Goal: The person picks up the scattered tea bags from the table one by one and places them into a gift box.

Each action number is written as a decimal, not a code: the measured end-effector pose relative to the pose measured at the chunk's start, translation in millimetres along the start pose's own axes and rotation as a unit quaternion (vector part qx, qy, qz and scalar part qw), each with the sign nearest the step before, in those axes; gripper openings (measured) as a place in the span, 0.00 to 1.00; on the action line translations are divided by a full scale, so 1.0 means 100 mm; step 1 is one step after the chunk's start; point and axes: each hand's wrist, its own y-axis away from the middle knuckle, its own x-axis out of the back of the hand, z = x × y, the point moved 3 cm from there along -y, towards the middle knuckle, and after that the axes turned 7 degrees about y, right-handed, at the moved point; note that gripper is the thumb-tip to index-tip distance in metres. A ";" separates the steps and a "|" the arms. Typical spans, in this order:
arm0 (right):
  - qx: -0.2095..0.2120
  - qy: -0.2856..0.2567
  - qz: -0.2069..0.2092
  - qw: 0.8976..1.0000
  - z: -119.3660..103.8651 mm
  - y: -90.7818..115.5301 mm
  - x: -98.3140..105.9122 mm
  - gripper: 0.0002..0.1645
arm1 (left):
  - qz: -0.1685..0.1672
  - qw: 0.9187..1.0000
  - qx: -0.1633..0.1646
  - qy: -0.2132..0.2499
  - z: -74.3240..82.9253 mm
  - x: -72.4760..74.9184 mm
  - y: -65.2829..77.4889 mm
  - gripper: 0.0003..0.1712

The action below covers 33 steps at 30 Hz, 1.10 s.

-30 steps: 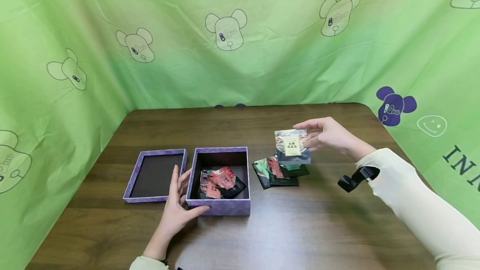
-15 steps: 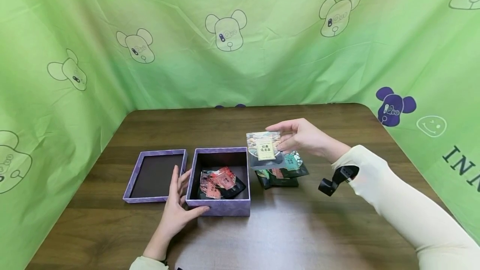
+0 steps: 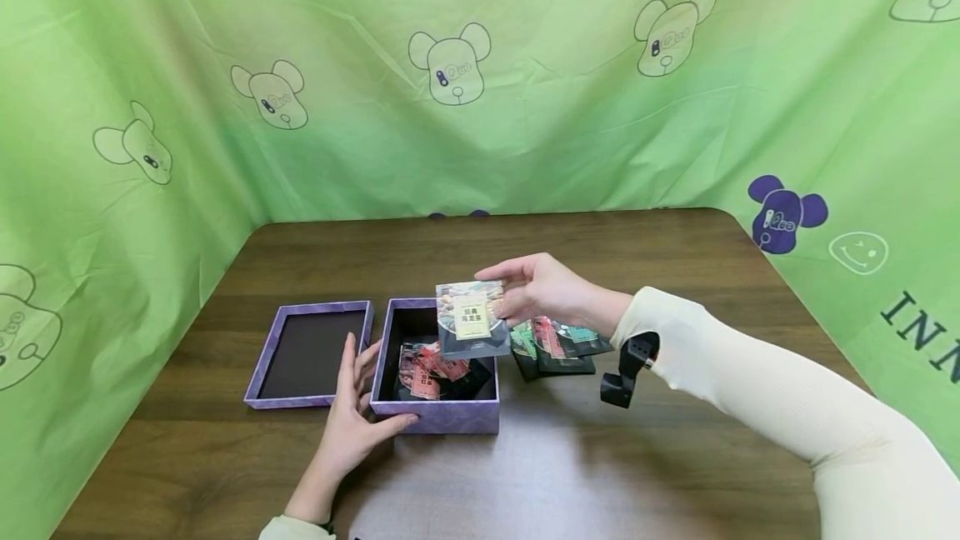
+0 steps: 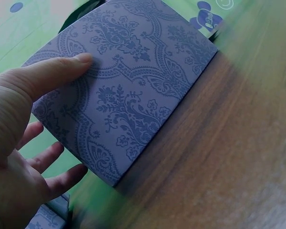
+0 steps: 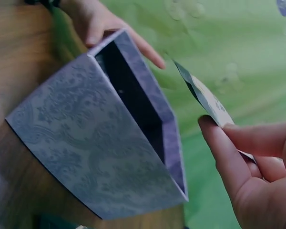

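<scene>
Our right hand (image 3: 551, 290) pinches the pale-labelled packet (image 3: 471, 319) by its right edge, above the box (image 3: 453, 417); a weak pinch could drop it askew, or straying right could snag it on the wall. Our left hand (image 3: 351, 427) spreads against the near left corner. Inside lie red-labelled packets (image 3: 425, 383); the upturned lid (image 3: 311, 354) sits left, loose packets (image 3: 564, 363) right.

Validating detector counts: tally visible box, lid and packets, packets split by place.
Held packet: 1
Packets inside: 2
Packets piled beside: 3
Purple box: 1
Purple lid: 1
Total: 8 visible; overlaps may hide more packets.
</scene>
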 end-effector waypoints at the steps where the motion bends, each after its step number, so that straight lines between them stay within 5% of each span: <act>1: -0.002 -0.002 0.002 1.000 0.00 -0.02 -0.04 0.36 | 0.000 1.000 0.000 0.001 0.00 0.00 0.00 0.78; 15: -0.033 0.020 -0.014 0.999 0.18 -0.22 -0.54 0.27 | 0.002 1.000 0.002 0.002 0.00 -0.01 0.02 0.79; 33: -0.072 0.119 -0.067 0.988 0.11 -0.28 -0.77 0.23 | -0.001 1.000 -0.004 0.000 -0.01 0.00 0.01 0.78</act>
